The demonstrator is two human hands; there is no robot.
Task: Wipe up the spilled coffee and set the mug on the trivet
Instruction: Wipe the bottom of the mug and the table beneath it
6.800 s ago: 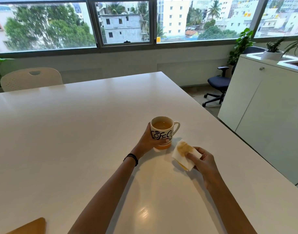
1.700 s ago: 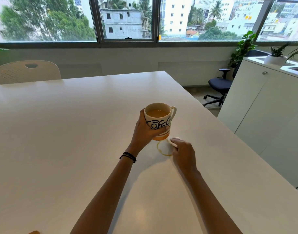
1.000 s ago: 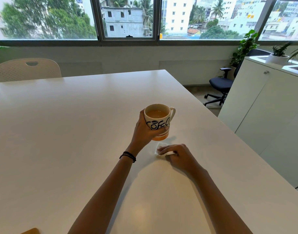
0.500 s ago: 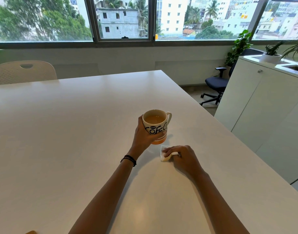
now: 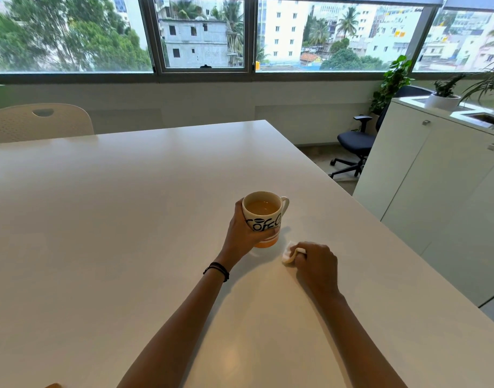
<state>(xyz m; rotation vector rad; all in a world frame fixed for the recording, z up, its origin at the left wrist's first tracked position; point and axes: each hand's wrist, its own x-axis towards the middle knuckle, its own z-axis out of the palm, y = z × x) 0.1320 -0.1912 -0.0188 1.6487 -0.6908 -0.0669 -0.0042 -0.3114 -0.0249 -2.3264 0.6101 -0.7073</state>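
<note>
A white mug (image 5: 264,217) with black lettering and an orange base holds light brown coffee. My left hand (image 5: 241,233) grips it from the left side, its base at or just above the white table (image 5: 114,219). Its handle points away to the right. Just right of the mug, my right hand (image 5: 315,261) is closed on a folded white tissue (image 5: 288,254) pressed against the tabletop. No coffee ring shows on the table around the tissue. At the bottom left edge a sliver of a wooden trivet (image 5: 54,385) peeks into view.
A cream chair (image 5: 38,121) stands at the table's far left side. White cabinets (image 5: 436,175) with potted plants (image 5: 444,93) run along the right, past the table's right edge. A black office chair (image 5: 355,144) stands by the window wall.
The coffee ring seen under the lifted mug has been wiped away. My right hand drew the tissue back toward me and to the right. The mug has come lower toward the table.
</note>
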